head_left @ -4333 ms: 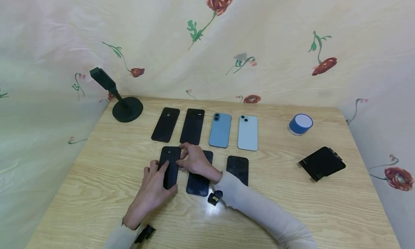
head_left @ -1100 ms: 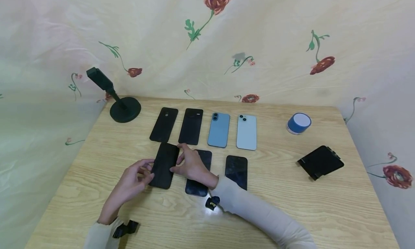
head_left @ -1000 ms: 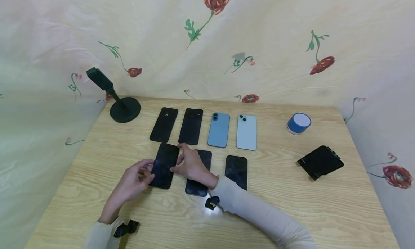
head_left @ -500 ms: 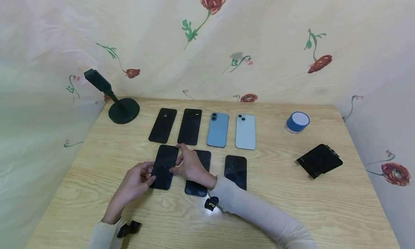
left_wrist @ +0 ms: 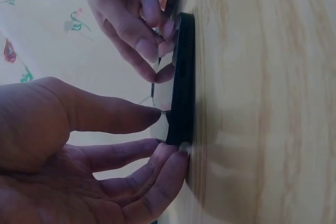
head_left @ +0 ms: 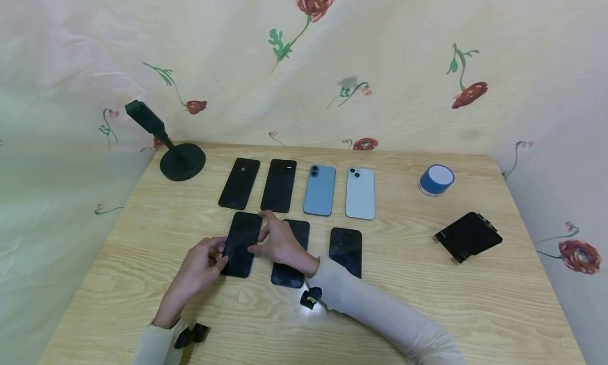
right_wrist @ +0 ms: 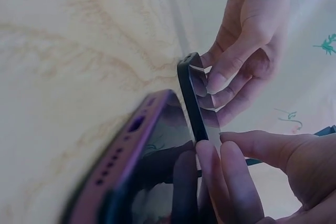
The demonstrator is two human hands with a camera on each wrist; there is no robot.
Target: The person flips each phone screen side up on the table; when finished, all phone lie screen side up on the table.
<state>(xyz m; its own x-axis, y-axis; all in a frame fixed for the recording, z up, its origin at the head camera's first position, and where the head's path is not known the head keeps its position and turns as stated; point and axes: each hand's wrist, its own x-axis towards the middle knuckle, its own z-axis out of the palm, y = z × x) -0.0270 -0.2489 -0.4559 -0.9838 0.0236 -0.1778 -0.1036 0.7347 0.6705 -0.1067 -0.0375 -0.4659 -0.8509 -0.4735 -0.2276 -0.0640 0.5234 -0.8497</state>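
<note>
A bit left of the middle in the head view, a black phone (head_left: 241,243) is between the left hand (head_left: 196,265) and right hand (head_left: 283,245) (over another dark phone (head_left: 287,276)). Both pinch the black phone's sides.

A wood-grain table (head_left: 499,301) carries a black round-based stand (head_left: 182,162) near its back left corner, head tilted; beside it, a row of two black smartphones (head_left: 239,184), a blue smartphone (head_left: 319,193) and a pale blue smartphone (head_left: 360,196), these last two back up; in front, two dark smartphones (head_left: 345,249) lie screen up; to the right, a blue-and-white cylinder (head_left: 436,180) and a black flat holder (head_left: 469,236); whether the front-left smartphone (head_left: 239,241) lies fully flat is unclear.
</note>
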